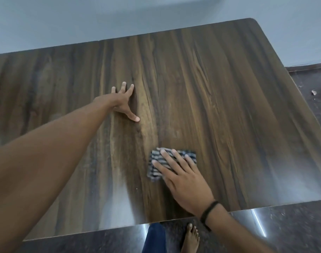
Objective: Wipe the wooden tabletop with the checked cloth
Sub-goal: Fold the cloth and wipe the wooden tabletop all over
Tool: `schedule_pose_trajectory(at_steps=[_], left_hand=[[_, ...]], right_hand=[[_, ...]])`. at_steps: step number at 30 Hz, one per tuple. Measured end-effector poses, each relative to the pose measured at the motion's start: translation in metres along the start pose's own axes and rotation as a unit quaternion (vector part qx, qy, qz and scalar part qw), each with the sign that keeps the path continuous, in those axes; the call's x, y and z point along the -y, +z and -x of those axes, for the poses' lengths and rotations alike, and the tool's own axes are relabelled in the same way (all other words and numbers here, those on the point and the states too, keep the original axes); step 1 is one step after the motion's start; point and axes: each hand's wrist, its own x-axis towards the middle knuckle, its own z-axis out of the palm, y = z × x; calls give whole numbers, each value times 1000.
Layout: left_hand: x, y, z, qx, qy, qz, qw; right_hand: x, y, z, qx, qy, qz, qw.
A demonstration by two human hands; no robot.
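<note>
Both hands lie flat and apart on the wooden tabletop (pixel 220 106). The right hand (pixel 185 181) has its fingers straight and slightly spread, and they press down on the checked cloth (pixel 155 156); nothing curls round the fabric. The cloth sits bunched under those fingertips, dark with pale stripes, and shows past them on the far side and toward the left hand. It lies on the board on the near half, closer to the person's edge than to the far one.

Farther out and to the left, the left hand (pixel 122 101) rests palm down on bare wood with its fingers fanned and the thumb pointing back toward the cloth. It holds nothing. Its long bare forearm (pixel 55 161) runs in from the lower left corner.

A black wristband (pixel 209 212) circles the right wrist, just at the table's near edge. Below that edge, under the right arm, a bare foot (pixel 191 238) and a blue trouser leg (pixel 154 238) stand on a dark glossy floor (pixel 293 230). Beyond the right hand, off the table's side, small bits of debris (pixel 314 92) lie on the floor. A pale wall (pixel 101 21) rises past the far edge.
</note>
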Motion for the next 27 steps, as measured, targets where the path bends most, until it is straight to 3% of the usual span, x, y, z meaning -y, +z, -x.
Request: schedule_pose_trajectory(at_steps=[2, 5, 6, 9, 10, 13, 14, 17, 19, 22, 25, 27], left_hand=[[1, 6, -2, -11, 7, 13, 1000], [3, 5, -1, -5, 15, 37, 999], [3, 5, -1, -5, 16, 39, 999], [5, 7, -5, -1, 16, 34, 999], [6, 7, -5, -6, 18, 36, 999], [6, 6, -4, -6, 22, 44, 999], [6, 6, -3, -6, 22, 44, 999], [7, 6, -7, -4, 18, 33, 999], [7, 8, -7, -2, 20, 33, 999], [4, 4, -4, 13, 18, 25, 999], [6, -3, -5, 23, 24, 16, 999], [12, -12, -6, 27, 20, 29, 999]], right_hand=[[-25, -8, -8, -2, -5, 9, 1000], [-28, -20, -66, -36, 167, -25, 985], [-18, -17, -76, -33, 165, -17, 986], [-24, -12, -56, -8, -12, 16, 1000], [-38, -18, -58, -6, -7, 16, 1000], [-46, -31, -99, -45, 172, -20, 984], [-33, -29, -105, -48, 186, -16, 981], [-21, -16, -77, -4, -7, 10, 1000], [-43, -22, -78, -19, 27, -2, 999], [-32, -31, -121, -49, 190, -23, 980], [-16, -16, -100, -13, 52, -11, 998], [-37, -22, -91, -17, 63, -14, 998]])
